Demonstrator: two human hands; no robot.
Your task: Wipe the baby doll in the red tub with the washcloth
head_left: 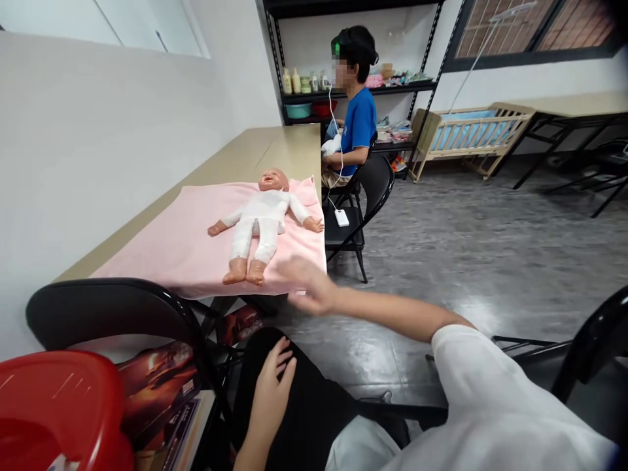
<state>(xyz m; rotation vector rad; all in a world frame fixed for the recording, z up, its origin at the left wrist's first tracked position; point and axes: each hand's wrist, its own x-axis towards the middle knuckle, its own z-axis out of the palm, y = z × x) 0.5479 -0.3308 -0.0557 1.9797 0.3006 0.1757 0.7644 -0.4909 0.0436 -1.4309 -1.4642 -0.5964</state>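
A baby doll (259, 219) in white clothes lies on its back on a pink blanket (167, 232), which covers the near part of the table (289, 140). My right hand (309, 284) reaches over the blanket's near right corner, close to the doll's feet. It is blurred, but its fingers look stretched out and I see nothing in them; whether it touches the cloth I cannot tell. On my dark-trousered knee rests my left hand (273, 386), holding nothing, with its fingers apart.
A black folding chair (118, 307) and a red plastic basin (63, 405) stand at the near left. Beyond the table sits a person in a blue shirt (360, 118), beside a chair bearing a white power bank (341, 218). Farther right is a wooden crib (471, 134).
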